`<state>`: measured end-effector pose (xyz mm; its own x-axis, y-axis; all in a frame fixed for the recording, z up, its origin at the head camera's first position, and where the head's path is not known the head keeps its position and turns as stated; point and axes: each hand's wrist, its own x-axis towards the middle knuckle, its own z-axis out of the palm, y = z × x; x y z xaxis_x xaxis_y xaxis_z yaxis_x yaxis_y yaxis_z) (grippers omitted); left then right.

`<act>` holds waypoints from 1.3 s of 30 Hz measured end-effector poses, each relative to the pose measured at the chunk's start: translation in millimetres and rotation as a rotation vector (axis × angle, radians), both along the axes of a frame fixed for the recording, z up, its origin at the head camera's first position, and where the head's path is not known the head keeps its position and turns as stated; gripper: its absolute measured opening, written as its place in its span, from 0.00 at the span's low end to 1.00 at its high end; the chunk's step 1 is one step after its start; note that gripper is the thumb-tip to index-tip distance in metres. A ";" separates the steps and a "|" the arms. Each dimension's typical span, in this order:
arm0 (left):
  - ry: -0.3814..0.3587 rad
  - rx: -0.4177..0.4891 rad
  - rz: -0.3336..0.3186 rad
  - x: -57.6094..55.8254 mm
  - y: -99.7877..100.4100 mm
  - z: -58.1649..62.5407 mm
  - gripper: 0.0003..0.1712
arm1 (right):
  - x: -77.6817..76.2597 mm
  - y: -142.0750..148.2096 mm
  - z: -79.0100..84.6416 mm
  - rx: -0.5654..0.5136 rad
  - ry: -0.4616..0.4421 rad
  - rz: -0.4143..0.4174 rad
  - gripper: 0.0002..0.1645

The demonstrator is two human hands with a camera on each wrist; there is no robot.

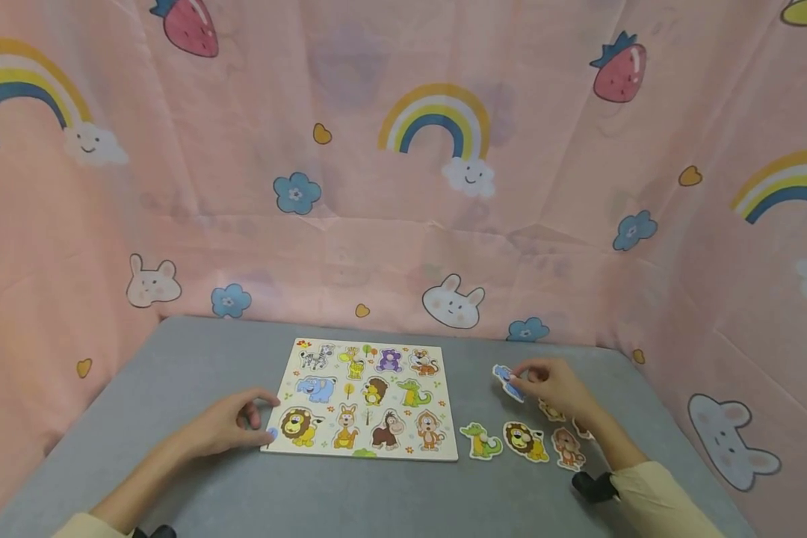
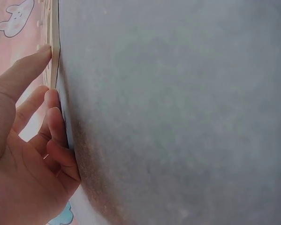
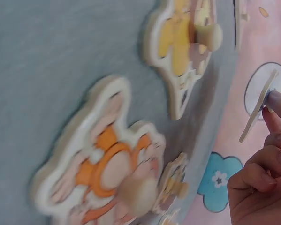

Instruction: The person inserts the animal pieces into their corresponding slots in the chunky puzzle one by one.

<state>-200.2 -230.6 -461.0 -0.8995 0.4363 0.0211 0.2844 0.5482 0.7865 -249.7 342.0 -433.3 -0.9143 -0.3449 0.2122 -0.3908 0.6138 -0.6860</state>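
My right hand pinches a blue elephant puzzle piece between thumb and fingers, raised above the table's right side. Its thin wooden edge shows in the right wrist view. The wooden puzzle board, printed with several animals, lies flat at the middle. At its left edge rests my left hand, fingertips touching the side near the front corner. Right of the board lie a crocodile piece, a lion piece and a monkey piece. Further pieces are partly hidden under my right hand.
A grey cloth covers the table. Pink patterned curtains hang behind it and on both sides. In the right wrist view, round knobs stand up from the loose pieces.
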 end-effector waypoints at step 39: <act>-0.009 -0.018 0.016 0.7 0.3 2.5 0.29 | -37.8 -130.1 2.1 -0.050 0.025 0.246 0.05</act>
